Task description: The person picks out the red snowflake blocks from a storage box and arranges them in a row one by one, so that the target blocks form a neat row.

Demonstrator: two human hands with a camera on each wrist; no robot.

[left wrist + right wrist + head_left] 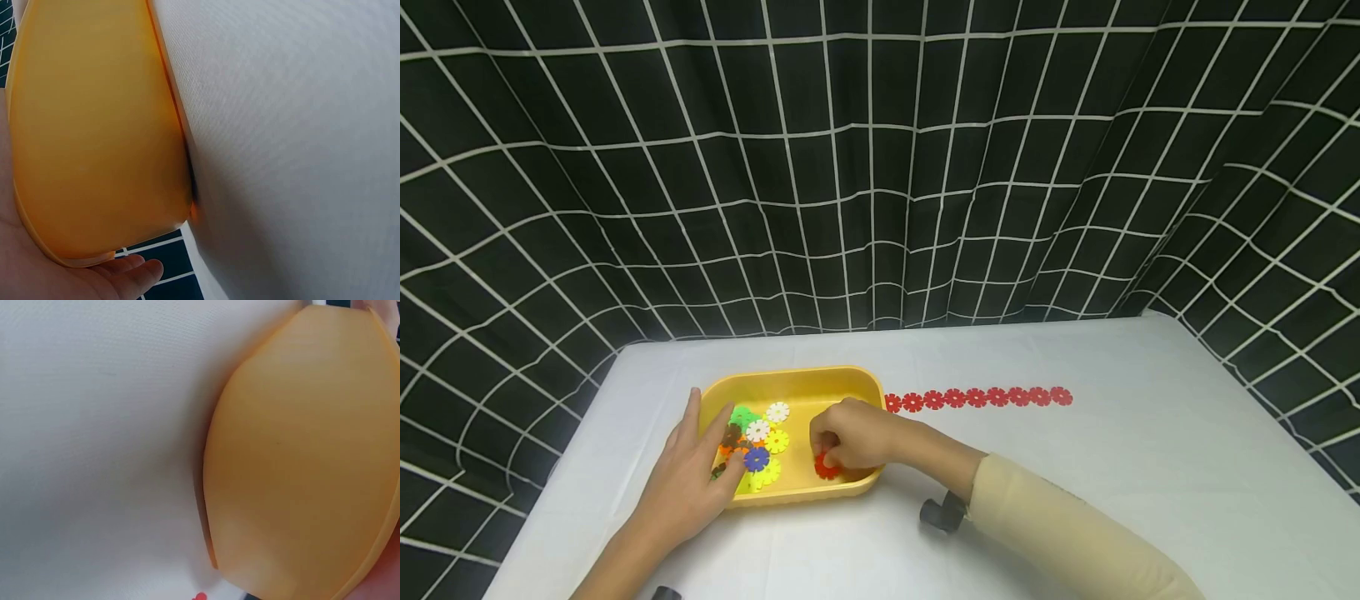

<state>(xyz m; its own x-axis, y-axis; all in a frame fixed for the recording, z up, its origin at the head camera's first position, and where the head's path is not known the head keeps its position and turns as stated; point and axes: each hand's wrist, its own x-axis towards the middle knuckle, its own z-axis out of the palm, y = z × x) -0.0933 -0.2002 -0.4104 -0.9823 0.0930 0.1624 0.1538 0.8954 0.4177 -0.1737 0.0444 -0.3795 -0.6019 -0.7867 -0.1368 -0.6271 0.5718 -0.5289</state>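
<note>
A yellow tray (805, 498) sits on the white table. My left hand (681, 483) rests at its left end, fingers fairly straight and spread along the rim, thumb reaching inside. Near that thumb lie loose flower-shaped plastic discs: a blue disc (756, 459), a white disc (777, 412), a yellow disc (777, 441), green, orange and brown ones. Inside the tray's right part, my right hand (857, 435) has curled fingers and pinches a red disc (827, 468); the fingertips partly hide it. Both wrist views mostly show the tray's outer wall (94, 137).
A straight row of several red discs (975, 397) runs rightward from the tray's right end across the white tabletop (1120, 467). Behind the table hangs a dark curtain (880, 167) with a white grid. The right forearm's beige sleeve (1060, 525) crosses above the table's front.
</note>
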